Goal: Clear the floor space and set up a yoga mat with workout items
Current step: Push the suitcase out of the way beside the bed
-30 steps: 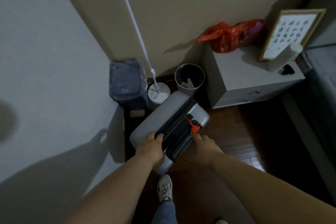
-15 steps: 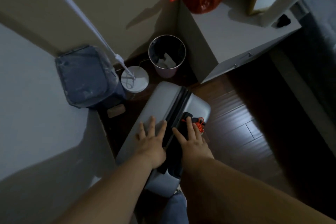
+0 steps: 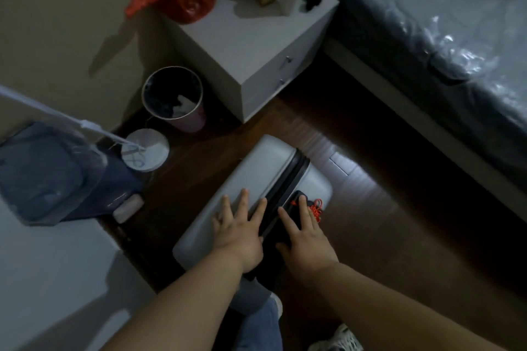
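Since half a second ago the view has swung right, bringing the bed into frame, while both palms have stayed flat on the suitcase with fingers spread instead of curled round its edge as a second ago. Nearest, the left hand [image 3: 241, 232] presses open on the grey shell of the suitcase [image 3: 263, 177], and the right hand [image 3: 305, 239] lies open over the dark handle strip beside the red tassel [image 3: 316, 208]; neither grips anything. The suitcase stands on the wooden floor [image 3: 385, 236], directly ahead of both hands, its long axis running away and to the right, toward the nightstand [image 3: 256, 45]. Both hands sit at its near end, about equally close, so a push would likely send it forward along that axis. Beyond stand the waste bin [image 3: 172, 94] and the lamp base [image 3: 145, 149]; farthest right, the bed [image 3: 442, 23].
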Demonstrator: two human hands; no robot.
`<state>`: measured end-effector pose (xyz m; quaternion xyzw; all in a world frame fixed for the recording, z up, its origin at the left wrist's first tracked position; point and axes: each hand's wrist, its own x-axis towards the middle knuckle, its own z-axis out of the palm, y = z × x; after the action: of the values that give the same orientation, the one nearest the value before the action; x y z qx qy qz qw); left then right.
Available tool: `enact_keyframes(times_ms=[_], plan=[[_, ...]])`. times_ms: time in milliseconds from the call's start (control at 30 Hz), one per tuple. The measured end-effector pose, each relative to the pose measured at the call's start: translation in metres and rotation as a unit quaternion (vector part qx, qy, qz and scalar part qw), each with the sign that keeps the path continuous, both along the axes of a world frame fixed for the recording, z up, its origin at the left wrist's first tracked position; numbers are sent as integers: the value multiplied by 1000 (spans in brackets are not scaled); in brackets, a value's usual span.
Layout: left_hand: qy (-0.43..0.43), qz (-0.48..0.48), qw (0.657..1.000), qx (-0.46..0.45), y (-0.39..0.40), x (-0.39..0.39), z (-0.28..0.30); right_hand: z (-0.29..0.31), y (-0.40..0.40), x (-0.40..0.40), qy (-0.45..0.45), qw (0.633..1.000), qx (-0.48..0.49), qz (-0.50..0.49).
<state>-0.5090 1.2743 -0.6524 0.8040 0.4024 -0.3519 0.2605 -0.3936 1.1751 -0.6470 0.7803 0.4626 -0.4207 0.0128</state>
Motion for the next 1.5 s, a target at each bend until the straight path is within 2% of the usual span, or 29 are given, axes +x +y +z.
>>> enact_keyframes(times_ms=[233,467,700,767,900,1167,1200,1300,1500], plan=[[30,-50,998,-26,-13,54,2,-1,-39,44,13,999,26,-35],[9,-164,986,-17,-53,113,0,-8,-77,80,-29,980,6,-195],[1,-321,947,21,-112,185,-3,-6,-157,129,-54,942,-2,-331],[-5,-358,933,25,-146,213,-4,-10,-194,139,-46,922,-8,-384],[-23,-407,913,15,-204,252,-8,-13,-253,152,-31,912,-11,-408],[-30,-446,894,-24,-339,328,-11,-14,-385,208,-5,869,-12,-494],[-30,-467,883,-23,-375,345,-11,-16,-421,216,-5,854,-8,-521],[-32,-491,870,-27,-408,365,-12,-14,-452,226,0,836,-8,-548],[-26,-562,826,-36,-534,420,-9,-17,-567,256,-9,790,-28,-612]])
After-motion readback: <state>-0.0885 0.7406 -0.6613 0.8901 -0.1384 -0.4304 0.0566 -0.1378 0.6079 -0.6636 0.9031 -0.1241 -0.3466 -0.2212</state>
